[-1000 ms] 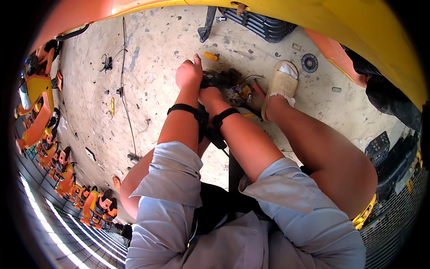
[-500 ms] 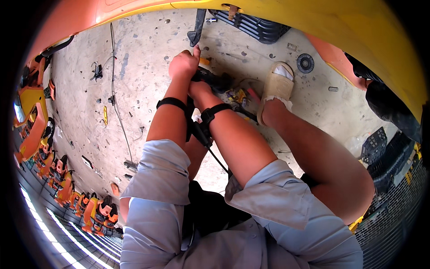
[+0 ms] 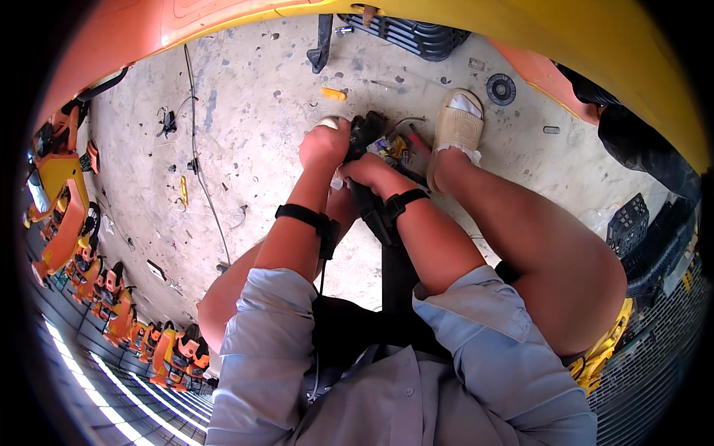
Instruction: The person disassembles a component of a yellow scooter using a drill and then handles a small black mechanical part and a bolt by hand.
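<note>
Both hands meet over a small dark part (image 3: 370,132) on the concrete floor (image 3: 253,119), just left of the sandalled foot (image 3: 457,126). The left hand (image 3: 325,143) is curled into a fist, its fingers closed round something pale at the top; what it is cannot be told. The right hand (image 3: 366,169) lies just near of the part, fingers wrapped on its lower side. The part's long axis seems to run near to far, between the hands. Both hands are equally close to it.
</note>
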### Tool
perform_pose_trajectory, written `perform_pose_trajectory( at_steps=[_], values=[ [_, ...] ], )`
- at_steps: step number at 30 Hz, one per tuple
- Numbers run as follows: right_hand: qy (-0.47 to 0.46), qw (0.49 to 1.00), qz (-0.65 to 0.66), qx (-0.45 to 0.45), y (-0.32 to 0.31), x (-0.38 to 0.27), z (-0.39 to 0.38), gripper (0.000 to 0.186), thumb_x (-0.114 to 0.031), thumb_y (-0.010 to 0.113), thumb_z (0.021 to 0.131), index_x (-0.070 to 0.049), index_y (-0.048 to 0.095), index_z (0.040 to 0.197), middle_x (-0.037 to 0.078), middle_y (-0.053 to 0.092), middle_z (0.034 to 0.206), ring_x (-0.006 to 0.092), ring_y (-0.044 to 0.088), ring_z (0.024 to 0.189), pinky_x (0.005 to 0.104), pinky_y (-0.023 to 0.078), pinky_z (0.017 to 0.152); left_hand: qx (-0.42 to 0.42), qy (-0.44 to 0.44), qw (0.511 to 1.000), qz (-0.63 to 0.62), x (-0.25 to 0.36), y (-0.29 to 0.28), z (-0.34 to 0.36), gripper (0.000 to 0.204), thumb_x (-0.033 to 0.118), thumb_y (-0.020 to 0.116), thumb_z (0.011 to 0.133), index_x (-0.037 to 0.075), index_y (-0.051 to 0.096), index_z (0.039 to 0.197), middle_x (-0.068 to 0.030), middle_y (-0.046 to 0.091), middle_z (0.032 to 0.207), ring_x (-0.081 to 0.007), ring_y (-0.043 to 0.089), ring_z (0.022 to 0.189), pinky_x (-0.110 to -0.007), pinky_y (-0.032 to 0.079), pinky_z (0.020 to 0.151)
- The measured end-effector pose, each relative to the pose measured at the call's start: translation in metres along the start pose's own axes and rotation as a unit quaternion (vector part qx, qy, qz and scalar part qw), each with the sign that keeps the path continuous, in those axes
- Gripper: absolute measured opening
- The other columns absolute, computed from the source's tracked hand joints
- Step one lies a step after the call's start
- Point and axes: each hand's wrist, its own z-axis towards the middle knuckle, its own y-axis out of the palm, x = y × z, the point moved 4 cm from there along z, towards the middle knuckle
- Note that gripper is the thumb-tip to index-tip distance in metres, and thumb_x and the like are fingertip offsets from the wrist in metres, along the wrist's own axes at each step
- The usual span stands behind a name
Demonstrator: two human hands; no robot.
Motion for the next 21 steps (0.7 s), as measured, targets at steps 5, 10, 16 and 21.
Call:
perform_pose_trajectory(
  at_steps=[5, 10, 16, 21],
  values=[
    [0.005, 0.998, -0.058, -0.033, -0.027, 0.008, -0.004, 0.016, -0.015, 0.073, 0.075, -0.005, 0.074, 0.088, 0.003, 0.067, 0.075, 0.0157, 0.062, 0.066, 0.0303, 0.049, 0.062, -0.03, 0.072, 0.997, 0.002, 0.021, 0.004, -0.021, 0.069, 0.061, 0.058, 0.091, -0.004, 0.073, 0.106, -0.0251, 0.073, 0.105, -0.0342, 0.073, 0.095, -0.042, 0.059, 0.084],
    [-0.042, 0.992, -0.112, -0.039, -0.03, 0.007, -0.013, 0.019, -0.017, 0.078, 0.071, -0.004, 0.075, 0.084, 0.008, 0.071, 0.077, 0.018, 0.068, 0.071, 0.0329, 0.05, 0.063, -0.204, 0.041, 0.974, -0.09, 0.009, 0.016, -0.03, 0.056, 0.047, 0.06, 0.093, -0.007, 0.072, 0.088, -0.0208, 0.072, 0.078, -0.0276, 0.071, 0.059, -0.037, 0.06, 0.056],
    [-0.013, 0.983, -0.177, -0.037, -0.054, 0.01, -0.016, 0.019, -0.018, 0.081, 0.069, -0.004, 0.075, 0.081, 0.007, 0.073, 0.077, 0.018, 0.07, 0.071, 0.0332, 0.052, 0.065, -0.221, -0.002, 0.96, -0.174, 0.001, 0.048, -0.018, 0.052, 0.042, 0.057, 0.096, -0.008, 0.073, 0.09, -0.0224, 0.073, 0.081, -0.0309, 0.073, 0.065, -0.04, 0.06, 0.057],
    [-0.032, 0.963, -0.265, -0.041, -0.065, 0.016, -0.019, 0.022, -0.019, 0.08, 0.069, -0.003, 0.075, 0.083, 0.008, 0.074, 0.076, 0.0185, 0.07, 0.069, 0.034, 0.052, 0.065, -0.147, -0.013, 0.971, -0.186, -0.008, 0.079, -0.021, 0.057, 0.047, 0.06, 0.096, -0.008, 0.071, 0.101, -0.0191, 0.072, 0.085, -0.0297, 0.073, 0.066, -0.04, 0.061, 0.051]
  ],
)
